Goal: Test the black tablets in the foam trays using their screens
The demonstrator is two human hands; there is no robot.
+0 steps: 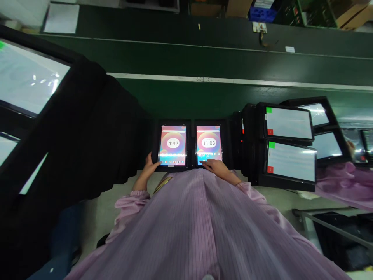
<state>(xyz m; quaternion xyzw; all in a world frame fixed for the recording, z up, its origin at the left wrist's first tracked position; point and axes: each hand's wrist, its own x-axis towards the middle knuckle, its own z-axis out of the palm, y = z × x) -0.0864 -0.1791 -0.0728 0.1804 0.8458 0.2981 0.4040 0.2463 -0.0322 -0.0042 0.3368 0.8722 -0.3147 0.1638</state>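
Note:
Two lit tablets lie side by side in black trays close to my body. The left tablet (173, 151) shows a clock reading 4:42, and the right tablet (208, 149) reads 11:03. At the lower left corner of the left tablet is my left hand (150, 167), its thumb reaching to the screen edge and its fingers apart over the dark tray. My right hand (218, 168) lies over the bottom of the right tablet, a finger stretched toward the icons at its lower left. Nothing is held in it; its other fingers are partly hidden.
Stacked black trays with white-screened tablets (290, 161) stand at my right, near another person's pink sleeve (346, 182). Tall black stacks (113, 128) with a large lit screen (32, 74) rise at left. A green conveyor (180, 60) crosses ahead, with a paper sheet (61, 18) beyond.

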